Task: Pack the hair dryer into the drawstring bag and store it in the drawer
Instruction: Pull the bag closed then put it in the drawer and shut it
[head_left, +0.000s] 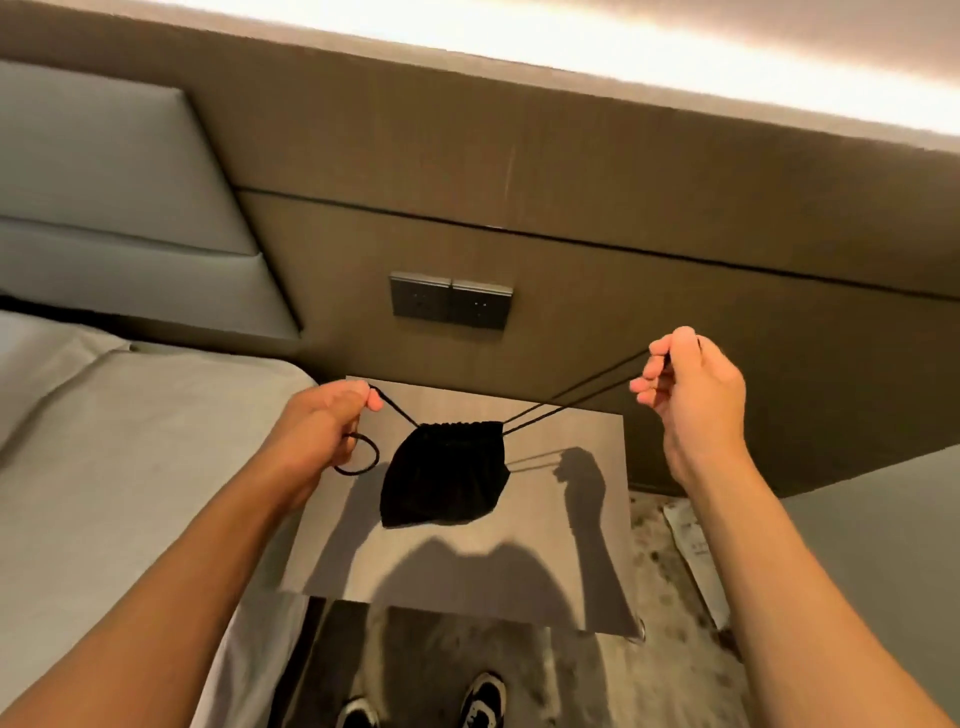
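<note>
A black drawstring bag (444, 473) hangs in the air above the bedside table (566, 577), its mouth gathered tight and its body bulging. My left hand (322, 426) pinches the left cord, and a loop of that cord trails below the fingers. My right hand (691, 395) pinches the two strands of the right cord, pulled taut up and to the right. The hair dryer is not visible. No drawer front shows from this angle.
A bed (124, 467) with grey linen lies to the left, touching the table's side. Two wall sockets (451, 300) sit on the brown panel behind the table. Patterned carpet and my shoes (483, 701) show below the table's near edge.
</note>
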